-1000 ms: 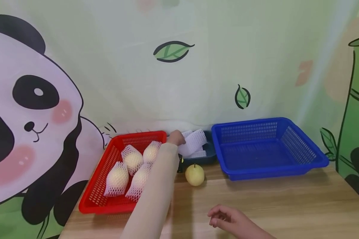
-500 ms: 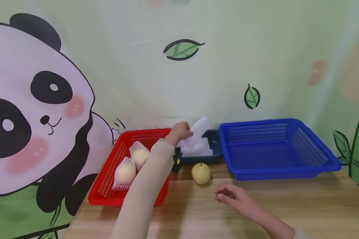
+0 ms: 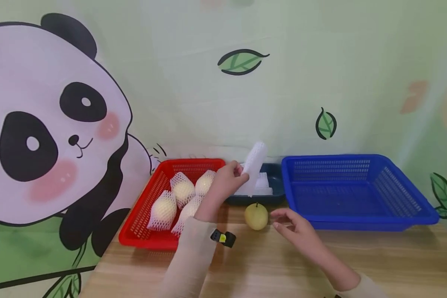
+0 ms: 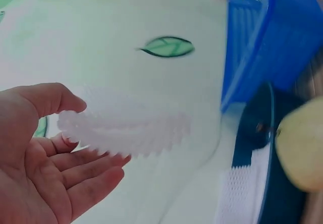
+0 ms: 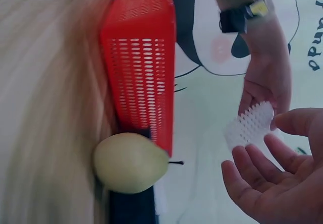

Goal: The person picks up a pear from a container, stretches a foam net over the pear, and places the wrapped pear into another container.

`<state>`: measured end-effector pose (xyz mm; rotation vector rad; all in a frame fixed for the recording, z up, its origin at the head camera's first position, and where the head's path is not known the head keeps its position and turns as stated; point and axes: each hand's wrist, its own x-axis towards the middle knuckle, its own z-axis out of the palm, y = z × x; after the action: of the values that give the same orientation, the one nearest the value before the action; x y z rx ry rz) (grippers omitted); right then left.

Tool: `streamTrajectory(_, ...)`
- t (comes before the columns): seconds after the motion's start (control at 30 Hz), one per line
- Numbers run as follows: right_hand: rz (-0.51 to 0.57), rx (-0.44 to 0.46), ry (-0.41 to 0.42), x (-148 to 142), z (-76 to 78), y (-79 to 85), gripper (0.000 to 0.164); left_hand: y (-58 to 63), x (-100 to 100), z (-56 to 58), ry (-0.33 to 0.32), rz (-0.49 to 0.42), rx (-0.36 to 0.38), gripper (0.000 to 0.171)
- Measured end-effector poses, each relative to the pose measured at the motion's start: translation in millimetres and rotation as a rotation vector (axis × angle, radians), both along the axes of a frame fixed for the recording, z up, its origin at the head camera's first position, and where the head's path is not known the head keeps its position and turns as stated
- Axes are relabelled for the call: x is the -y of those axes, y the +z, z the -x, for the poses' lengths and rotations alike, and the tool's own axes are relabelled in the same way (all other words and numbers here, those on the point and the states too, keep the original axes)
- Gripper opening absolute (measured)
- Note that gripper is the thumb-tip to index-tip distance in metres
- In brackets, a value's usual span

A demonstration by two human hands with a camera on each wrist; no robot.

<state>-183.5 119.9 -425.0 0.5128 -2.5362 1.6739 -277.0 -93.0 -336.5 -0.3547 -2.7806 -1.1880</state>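
My left hand (image 3: 227, 182) pinches a white foam fruit net (image 3: 255, 165) between thumb and fingers, above the dark teal tray (image 3: 279, 186). In the left wrist view the foam net (image 4: 126, 128) extends from the thumb and fingertips. A bare yellow pear (image 3: 256, 216) stands on the table in front of the tray, stem up. Beside it, on its right, my right hand (image 3: 296, 227) hovers with loosely bent fingers and holds nothing; the right wrist view shows the pear (image 5: 131, 162) apart from that hand (image 5: 282, 168).
On the left, a red basket (image 3: 128, 236) holds several pears in foam nets (image 3: 163, 211). A blue basket (image 3: 357, 200) stands on the right. More foam nets (image 3: 263, 191) lie in the teal tray. A panda-printed cloth hangs behind the wooden table (image 3: 268, 269).
My left hand has lifted a foam net out of the tray and drawn it nearer. The right hand has come forward to beside the pear. The head view has shifted left.
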Motion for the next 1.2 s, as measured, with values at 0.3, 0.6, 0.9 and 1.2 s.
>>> streamTrajectory(0.3,0.017,-0.084,-0.027,19,9.6,21.1,0.046,-27.6,-4,-34.4,0.039,-0.27,0.0,0.015)
streamTrajectory(0.6,-0.102,-0.171,-0.048,35,19.9,26.8,0.061,-36.4,-6,-36.2,0.059,-0.43,0.004,0.018)
streamTrajectory(0.9,-0.174,-0.049,0.005,41,28.8,23.2,0.076,-42.6,-2,-37.4,0.005,-0.463,0.093,0.02)
streamTrajectory(1.2,-0.128,-0.063,0.066,36,36.5,28.7,0.076,-43.3,8,-34.5,-0.27,-0.418,0.134,0.052)
